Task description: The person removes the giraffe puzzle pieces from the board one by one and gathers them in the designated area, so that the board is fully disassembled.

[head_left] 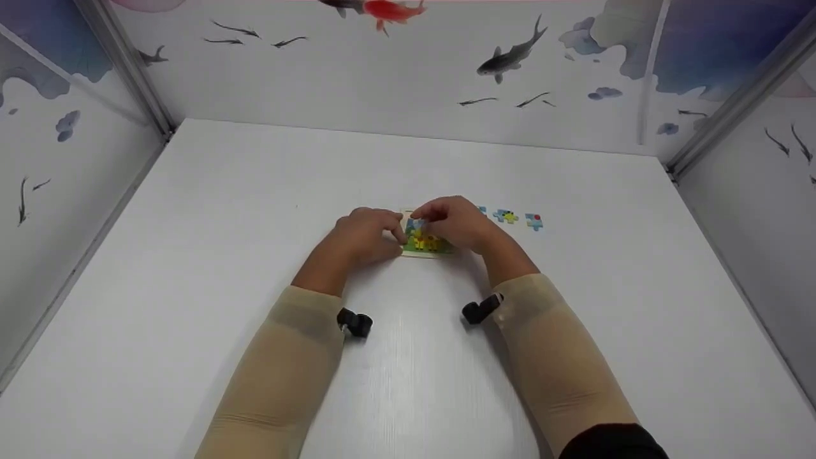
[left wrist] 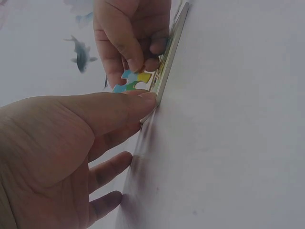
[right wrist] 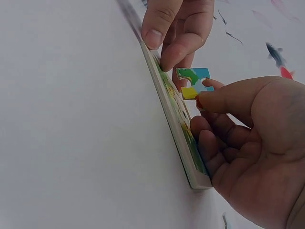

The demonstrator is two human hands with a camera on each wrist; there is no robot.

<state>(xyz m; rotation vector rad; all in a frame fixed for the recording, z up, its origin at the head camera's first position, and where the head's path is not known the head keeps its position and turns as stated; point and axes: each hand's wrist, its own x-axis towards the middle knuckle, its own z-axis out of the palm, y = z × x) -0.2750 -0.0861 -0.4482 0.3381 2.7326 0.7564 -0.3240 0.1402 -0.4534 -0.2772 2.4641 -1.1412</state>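
My right hand [head_left: 460, 224] pinches a jigsaw piece [right wrist: 194, 82] between thumb and index finger, just above the puzzle board [head_left: 426, 255]. The piece is blue, green and yellow, and stands tilted off the board in both wrist views. Its other fingers are curled close over the picture. My left hand [head_left: 370, 234] holds the board at its left side, thumb at the near edge and index finger farther up. The board has a pale rim and a picture with yellow figures on green. Part of that picture is hidden under the right hand.
To the right of the board lie loose jigsaw pieces, one yellow and blue [head_left: 506, 216] and one blue with a red spot [head_left: 534, 221]. Another is partly covered by the right hand. White panels [head_left: 395, 83] with painted fish enclose the white table [head_left: 191, 210].
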